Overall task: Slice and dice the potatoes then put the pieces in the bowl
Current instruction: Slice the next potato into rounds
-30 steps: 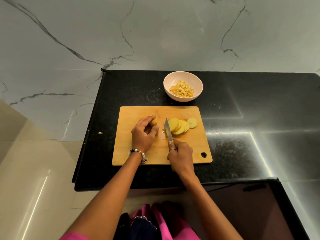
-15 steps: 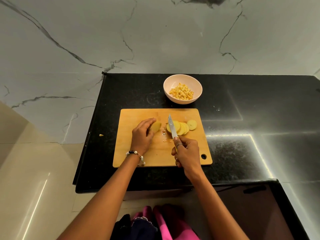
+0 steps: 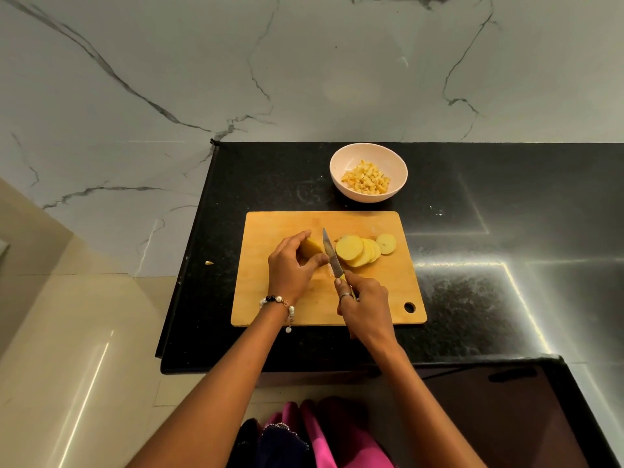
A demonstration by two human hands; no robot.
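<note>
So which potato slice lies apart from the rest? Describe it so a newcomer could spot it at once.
Start at the wooden cutting board on the black counter. Right of the knife is an overlapping row of slices. The lone slice lies flat at the row's far right, smaller and paler than the others.

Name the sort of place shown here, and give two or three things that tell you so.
Probably a home kitchen: a black stone counter against a marble wall, a wooden cutting board with potato slices, and a bowl of diced potato.
</note>
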